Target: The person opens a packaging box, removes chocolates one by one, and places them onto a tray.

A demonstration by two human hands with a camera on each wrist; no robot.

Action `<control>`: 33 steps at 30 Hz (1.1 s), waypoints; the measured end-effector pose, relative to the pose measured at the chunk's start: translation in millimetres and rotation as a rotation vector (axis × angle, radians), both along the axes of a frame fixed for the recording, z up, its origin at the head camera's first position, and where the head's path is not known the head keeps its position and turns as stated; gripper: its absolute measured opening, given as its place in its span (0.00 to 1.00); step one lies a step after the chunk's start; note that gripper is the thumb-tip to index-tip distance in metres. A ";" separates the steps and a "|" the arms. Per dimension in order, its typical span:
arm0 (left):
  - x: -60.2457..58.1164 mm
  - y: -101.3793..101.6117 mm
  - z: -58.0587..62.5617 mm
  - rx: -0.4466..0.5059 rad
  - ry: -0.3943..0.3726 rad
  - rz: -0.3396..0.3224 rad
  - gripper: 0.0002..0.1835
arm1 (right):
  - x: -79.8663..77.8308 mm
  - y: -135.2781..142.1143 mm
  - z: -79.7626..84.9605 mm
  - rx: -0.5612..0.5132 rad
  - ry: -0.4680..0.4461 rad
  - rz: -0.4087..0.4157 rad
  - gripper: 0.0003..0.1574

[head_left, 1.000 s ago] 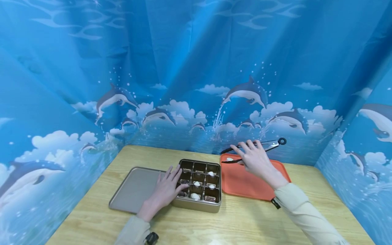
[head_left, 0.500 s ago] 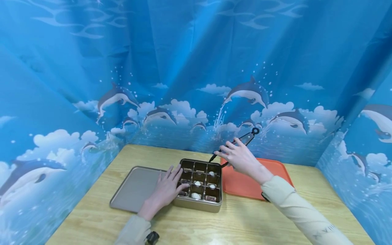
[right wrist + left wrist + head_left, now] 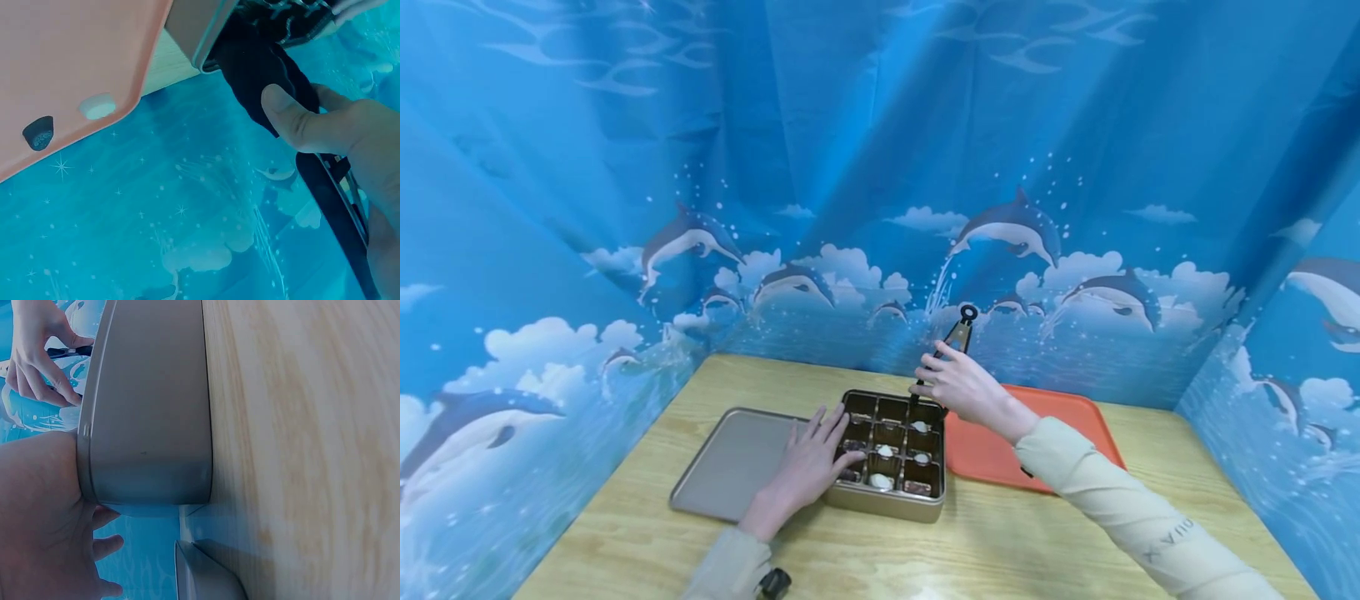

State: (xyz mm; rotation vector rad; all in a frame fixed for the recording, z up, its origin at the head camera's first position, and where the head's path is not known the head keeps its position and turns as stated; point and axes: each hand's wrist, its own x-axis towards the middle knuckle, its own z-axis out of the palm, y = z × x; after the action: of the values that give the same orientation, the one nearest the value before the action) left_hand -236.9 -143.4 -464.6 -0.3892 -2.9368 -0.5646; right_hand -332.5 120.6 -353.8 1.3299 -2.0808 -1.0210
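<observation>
My left hand point(image 3: 808, 467) rests on the left rim of a metal tin point(image 3: 883, 505) divided into square compartments. Its fingers are straight and spread. Several compartments hold small white or dark brown pieces, such as a white piece point(image 3: 881, 482) at the front. My right hand point(image 3: 967, 388) grips a pair of black and metal tongs point(image 3: 959, 333) between thumb and fingers. In the right wrist view, the black tips of the tongs point(image 3: 256, 75) reach down into the tin's back right corner. Whatever lies between the tips is hidden.
An orange-red tray point(image 3: 1037, 442) lies right of the tin. In the right wrist view it bears a white piece point(image 3: 98, 106) and a dark piece point(image 3: 39, 134). Left of the tin lies a flat grey lid point(image 3: 730, 462). A blue dolphin-print curtain point(image 3: 850, 167) surrounds the table.
My right hand has carried the tongs left from over the tray to the tin's back right corner, turning them steeper, tips down. My left hand stays on the rim.
</observation>
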 end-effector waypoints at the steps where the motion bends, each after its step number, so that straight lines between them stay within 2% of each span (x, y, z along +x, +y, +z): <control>1: 0.1 0.1 0.7 -0.002 -0.001 0.002 0.41 | 0.3 -1.8 -0.5 0.017 -0.002 -0.001 0.37; 9: -0.5 0.5 0.7 -0.005 0.007 -0.001 0.40 | 0.5 -8.0 -13.5 0.113 0.041 0.016 0.31; 19: 1.0 -0.9 1.4 -0.004 0.012 -0.003 0.41 | 0.7 -10.6 -19.6 0.139 0.080 0.038 0.35; 26: 0.4 -0.9 1.2 -0.014 0.003 0.003 0.41 | 5.4 -13.1 -18.9 0.067 0.069 -0.009 0.22; 30: 0.1 0.1 1.7 -0.007 -0.007 0.004 0.41 | 5.8 -15.4 -14.6 0.066 0.068 -0.034 0.15; 33: 0.4 0.3 3.2 -0.001 -0.004 0.001 0.41 | 4.8 -14.6 -10.9 0.061 0.047 -0.050 0.16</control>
State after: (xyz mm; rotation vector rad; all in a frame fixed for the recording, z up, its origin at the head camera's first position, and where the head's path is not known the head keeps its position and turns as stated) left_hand -236.5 -143.2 -461.4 -0.3871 -2.9407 -0.5647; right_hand -327.7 106.0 -364.7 1.2766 -2.0724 -1.1343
